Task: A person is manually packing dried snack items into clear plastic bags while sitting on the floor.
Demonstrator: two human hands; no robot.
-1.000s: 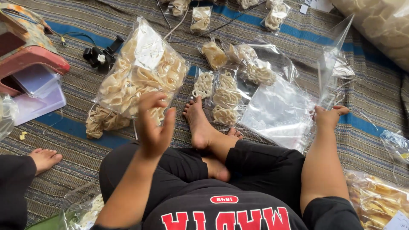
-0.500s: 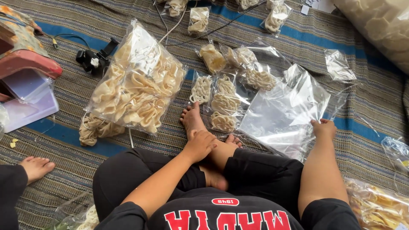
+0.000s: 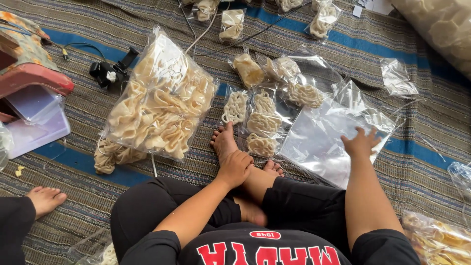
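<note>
crackers being bagged on woven mat (image 3: 343, 44); several small packs (image 3: 260, 130) filled, large cracker bag (image 3: 159, 98) left of them remaining full.
right hand (image 3: 360, 143) is being laid, fingers spread, on empty clear bags (image 3: 324, 142) at right, grasping nothing; left hand (image 3: 235, 168) is being rested, loosely curled, on own foot.

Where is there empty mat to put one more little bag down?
Bare mat shows above the big cracker bag, near the black cable gadget. Another bare strip lies right of the empty bags that the right hand touches. It's crowded in the middle, where small filled bags sit close by the foot under the left hand.
</note>
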